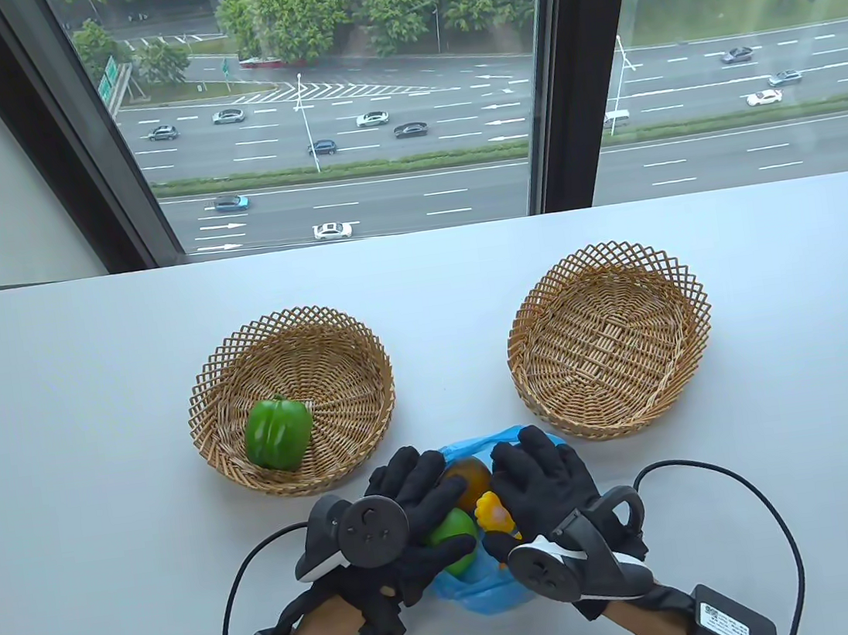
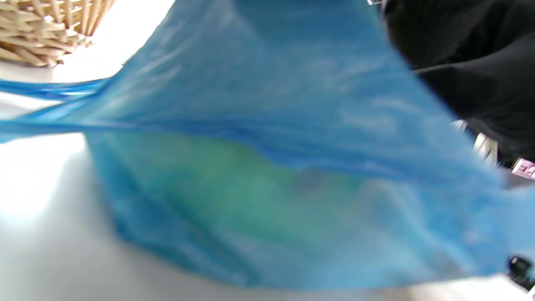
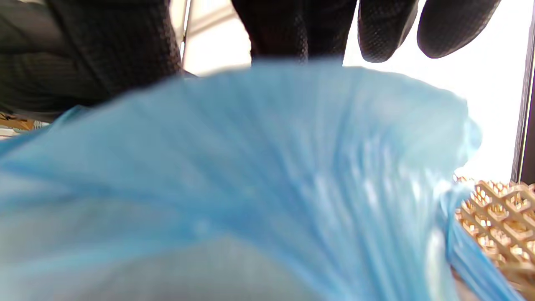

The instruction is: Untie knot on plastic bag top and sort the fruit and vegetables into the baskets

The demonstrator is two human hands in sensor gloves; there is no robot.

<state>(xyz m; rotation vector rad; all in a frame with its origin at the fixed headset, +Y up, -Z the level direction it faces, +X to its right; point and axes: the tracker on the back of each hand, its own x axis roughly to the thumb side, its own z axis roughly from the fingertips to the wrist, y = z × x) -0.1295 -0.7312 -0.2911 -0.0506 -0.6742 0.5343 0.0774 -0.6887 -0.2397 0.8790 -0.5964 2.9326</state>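
A blue plastic bag (image 1: pixel 484 594) lies open at the table's near edge between my hands. Inside it I see an orange fruit (image 1: pixel 467 477), a round green fruit (image 1: pixel 452 534) and a yellow piece (image 1: pixel 494 515). My left hand (image 1: pixel 437 503) grips the bag's left edge, with the thumb across the green fruit. The right hand (image 1: pixel 518 469) holds the right edge. A green pepper (image 1: pixel 277 433) lies in the left basket (image 1: pixel 207 385). The right basket (image 1: pixel 611 343) holds nothing. The left wrist view shows the bag's film (image 2: pixel 292 125) pulled taut. Right fingers (image 3: pixel 384 29) hang above the bag (image 3: pixel 250 167).
Both wicker baskets stand just beyond the bag, left and right of centre. Cables loop from each wrist onto the white table (image 1: pixel 83 456). A window with a road far below runs along the table's far edge. Basket weave shows in both wrist views (image 2: pixel 46 29) (image 3: pixel 497 213).
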